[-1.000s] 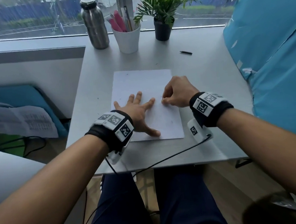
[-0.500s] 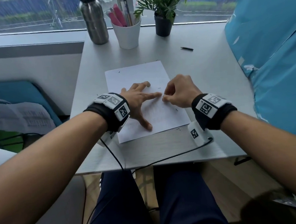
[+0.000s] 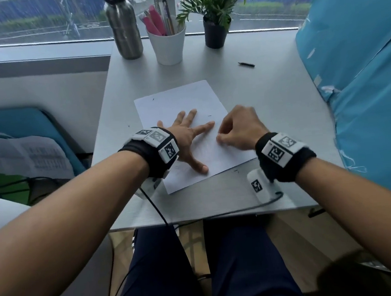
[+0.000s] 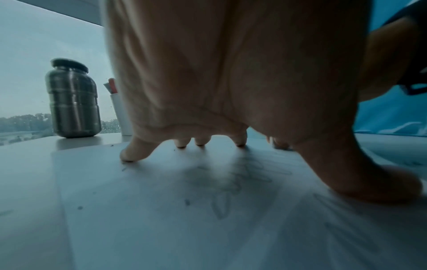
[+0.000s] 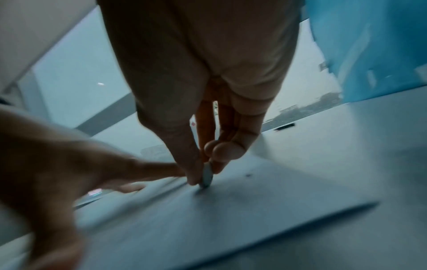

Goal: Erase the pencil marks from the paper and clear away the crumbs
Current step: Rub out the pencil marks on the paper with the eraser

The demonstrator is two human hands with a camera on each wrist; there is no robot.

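A white sheet of paper (image 3: 180, 104) lies turned a little on the grey desk (image 3: 281, 106). My left hand (image 3: 188, 136) lies flat on it with fingers spread, pressing it down; its fingertips (image 4: 129, 155) touch the paper (image 4: 161, 210), where faint pencil marks (image 4: 221, 204) show. My right hand (image 3: 238, 129) pinches a small pale eraser (image 5: 207, 177) between thumb and fingers, its tip on the paper (image 5: 254, 210) beside the left forefinger. Dark crumbs (image 3: 209, 116) dot the sheet and the desk.
At the back of the desk stand a steel bottle (image 3: 123, 26), a white cup of pens (image 3: 167, 44) and a potted plant (image 3: 214, 7). A black pen (image 3: 246, 64) lies at the back right. A blue cloth (image 3: 361, 72) borders the right side.
The paper has been turned anticlockwise under my left hand. My right hand stays at the same spot on the sheet, blurred with motion. More dark crumbs show on the paper.
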